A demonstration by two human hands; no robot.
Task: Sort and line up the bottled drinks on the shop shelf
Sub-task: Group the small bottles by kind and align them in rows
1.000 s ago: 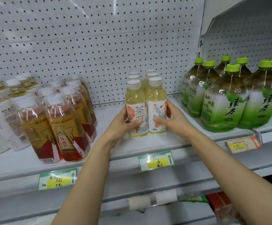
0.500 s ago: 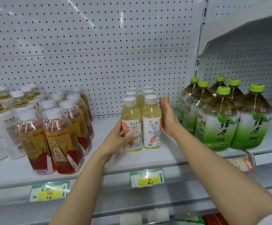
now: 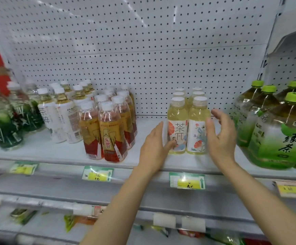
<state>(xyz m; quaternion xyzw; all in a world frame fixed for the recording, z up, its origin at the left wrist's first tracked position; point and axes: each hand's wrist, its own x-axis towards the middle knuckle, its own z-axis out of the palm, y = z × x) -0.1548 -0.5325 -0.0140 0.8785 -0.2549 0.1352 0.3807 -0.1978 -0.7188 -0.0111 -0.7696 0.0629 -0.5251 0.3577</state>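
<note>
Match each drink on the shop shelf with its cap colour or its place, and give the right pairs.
Things:
1. pale yellow tea bottles
2. big green tea bottles
3. red-and-gold labelled bottles
4. white-labelled bottles

Places and colours:
A. green caps, far right of the shelf
B. between the left hand and the right hand
C. left of the red-and-gold group, white caps
D. left of the left hand, white caps, reddish drink

Pairs: 1-B, 2-A, 3-D, 4-C

Shop: pegboard-backed shelf [image 3: 64, 154], rows of bottled drinks [image 3: 108, 131], price tags [image 3: 187, 181] on edge.
</note>
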